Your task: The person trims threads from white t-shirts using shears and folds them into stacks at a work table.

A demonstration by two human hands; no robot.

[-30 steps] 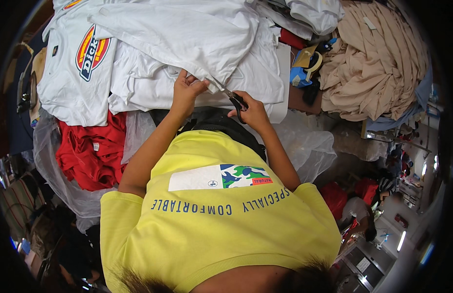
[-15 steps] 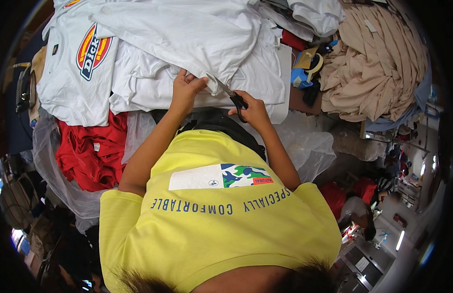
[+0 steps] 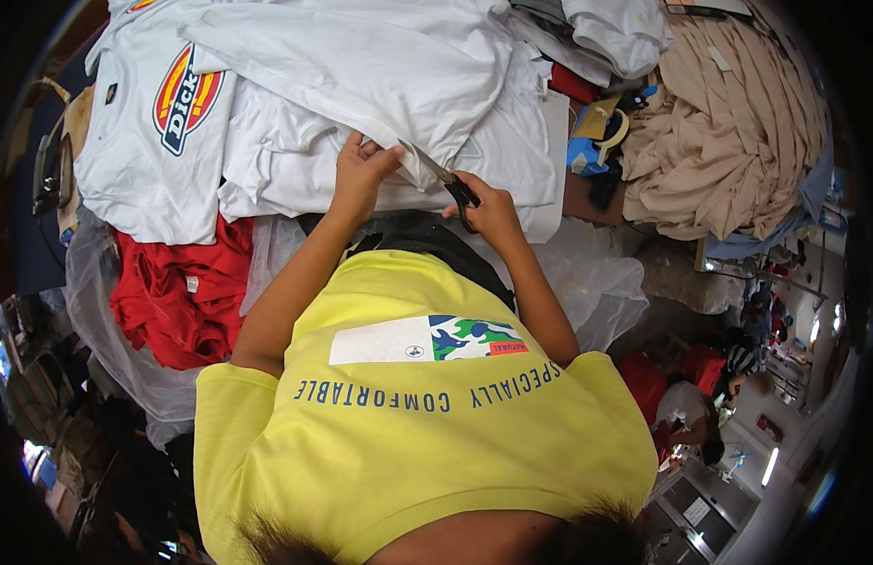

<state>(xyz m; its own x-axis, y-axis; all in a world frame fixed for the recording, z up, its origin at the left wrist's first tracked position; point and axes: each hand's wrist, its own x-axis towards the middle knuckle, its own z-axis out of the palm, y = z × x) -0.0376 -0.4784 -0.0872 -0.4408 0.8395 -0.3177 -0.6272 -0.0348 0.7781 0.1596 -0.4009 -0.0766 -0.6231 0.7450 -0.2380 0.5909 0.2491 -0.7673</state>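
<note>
A white garment [image 3: 361, 66] lies spread over a pile of white cloth on the table. At its near edge, my left hand [image 3: 368, 169] pinches the fabric between thumb and fingers. My right hand [image 3: 488, 205] grips black-handled scissors [image 3: 463, 193], whose metal blades point up and left toward the held edge. The blades look closed or nearly closed, and their tips lie by the cloth close to my left fingertips. Left of this garment is a white T-shirt [image 3: 126, 160] with a red, yellow and blue printed emblem.
Red cloth [image 3: 177, 292] fills a clear plastic bag [image 3: 140, 377] below the table's left side. A big heap of beige fabric [image 3: 728, 132] stands at the right. Between it and the white pile are a tape roll [image 3: 613, 132] and small items. People sit farther off, lower right.
The scissors' blades have swung closer together and lie straighter toward the cloth edge. My left hand keeps its pinch on the fabric. The whole view has shifted slightly.
</note>
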